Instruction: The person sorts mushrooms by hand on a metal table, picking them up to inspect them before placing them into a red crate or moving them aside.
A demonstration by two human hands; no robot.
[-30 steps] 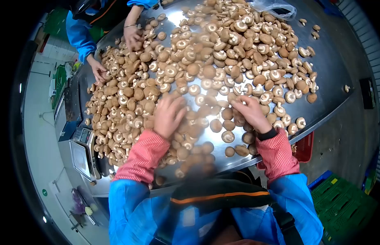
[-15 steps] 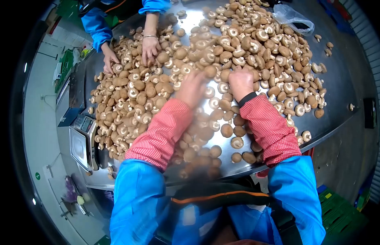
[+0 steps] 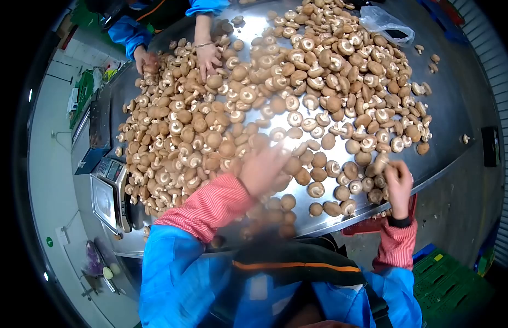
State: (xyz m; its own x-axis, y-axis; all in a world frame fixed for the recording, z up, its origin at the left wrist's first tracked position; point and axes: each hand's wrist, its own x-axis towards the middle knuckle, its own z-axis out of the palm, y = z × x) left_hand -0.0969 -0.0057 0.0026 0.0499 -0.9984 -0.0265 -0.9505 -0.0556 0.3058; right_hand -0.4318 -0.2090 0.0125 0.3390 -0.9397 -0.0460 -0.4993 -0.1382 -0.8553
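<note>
Brown shiitake mushrooms point(image 3: 177, 128) cover much of a metal table point(image 3: 450, 117) in heaps, some caps up, some stems up. My left hand point(image 3: 265, 168) is over the middle of the table, smeared by motion, with a mushroom point(image 3: 292, 165) near its fingertips. Whether it grips anything does not show. Near the front right edge, my right hand point(image 3: 399, 183) has its fingers pinched on a slightly blurred mushroom point(image 3: 381, 163). Several loose mushrooms point(image 3: 318, 174) lie between my two hands.
Across the table, another person's hands point(image 3: 207, 59) touch the left heap. A scale point(image 3: 113, 186) stands at the left edge. A clear plastic bag point(image 3: 386, 24) lies at the back right. Below the front edge is a red crate point(image 3: 366, 225); green crates point(image 3: 450, 281) stand on the floor.
My right hand has moved from the middle heap toward me and right, to the table's front edge. My left hand has shifted slightly nearer me. The other person's hands have moved a little.
</note>
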